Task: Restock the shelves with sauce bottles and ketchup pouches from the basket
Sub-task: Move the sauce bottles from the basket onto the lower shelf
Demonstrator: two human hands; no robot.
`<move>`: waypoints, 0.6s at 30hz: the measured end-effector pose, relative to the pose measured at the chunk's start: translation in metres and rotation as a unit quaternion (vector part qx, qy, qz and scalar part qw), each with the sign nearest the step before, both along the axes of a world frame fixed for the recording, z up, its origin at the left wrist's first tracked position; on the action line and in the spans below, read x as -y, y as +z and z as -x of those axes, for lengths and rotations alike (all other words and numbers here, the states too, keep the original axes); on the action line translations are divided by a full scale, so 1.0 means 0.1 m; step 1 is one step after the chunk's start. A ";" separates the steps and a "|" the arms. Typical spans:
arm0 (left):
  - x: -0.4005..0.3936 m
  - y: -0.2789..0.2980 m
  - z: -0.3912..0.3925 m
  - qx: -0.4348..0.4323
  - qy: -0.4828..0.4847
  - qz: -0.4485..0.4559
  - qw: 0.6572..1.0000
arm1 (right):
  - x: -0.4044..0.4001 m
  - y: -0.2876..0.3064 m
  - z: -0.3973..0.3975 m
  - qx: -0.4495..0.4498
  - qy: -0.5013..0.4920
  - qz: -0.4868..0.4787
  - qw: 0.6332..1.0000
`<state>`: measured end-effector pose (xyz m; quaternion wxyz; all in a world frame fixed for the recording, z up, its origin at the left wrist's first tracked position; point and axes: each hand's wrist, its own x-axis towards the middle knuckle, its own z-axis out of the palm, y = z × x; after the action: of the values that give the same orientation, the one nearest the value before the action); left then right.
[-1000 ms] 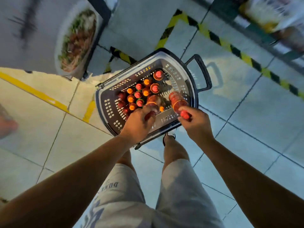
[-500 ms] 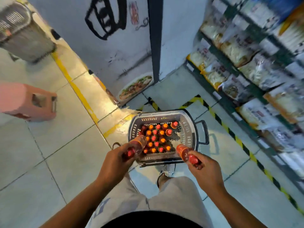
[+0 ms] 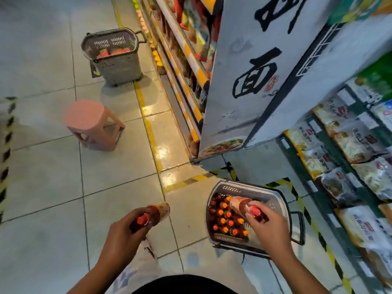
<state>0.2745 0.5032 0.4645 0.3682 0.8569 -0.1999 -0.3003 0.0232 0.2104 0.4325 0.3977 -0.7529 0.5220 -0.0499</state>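
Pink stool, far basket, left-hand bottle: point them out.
pink stool [image 3: 84,113], head view, on its seat top
far basket [image 3: 118,65], head view, on its front wall
left-hand bottle [image 3: 156,212], head view, on its body

Red-capped sauce bottles [image 3: 226,217] upright in grey basket [image 3: 275,200] — floor-standing.

A shop: stocked shelves [image 3: 350,145] line the aisle, shopping baskets [image 3: 115,58] on the floor.

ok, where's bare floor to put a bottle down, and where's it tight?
Bare tiles: between the pink stool, the yellow line and the left hand; also between that line and the near basket. Crowded: the near basket's left half, packed with bottles. The far basket holds red packs.
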 end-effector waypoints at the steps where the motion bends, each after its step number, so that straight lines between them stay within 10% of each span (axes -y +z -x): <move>1: -0.15 0.00 -0.20 -0.003 0.002 -0.001 1.000 | -0.12 0.02 -0.22 0.000 -0.009 0.002 1.000; 18: -0.79 0.28 -2.94 -0.005 -0.030 -0.005 1.000 | -1.27 0.21 -2.79 0.037 -0.024 -0.052 0.998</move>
<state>0.5687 0.5818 0.4926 0.3554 0.8510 -0.2220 -0.3166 0.3022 0.3377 0.4538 0.4541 -0.7164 0.5263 -0.0603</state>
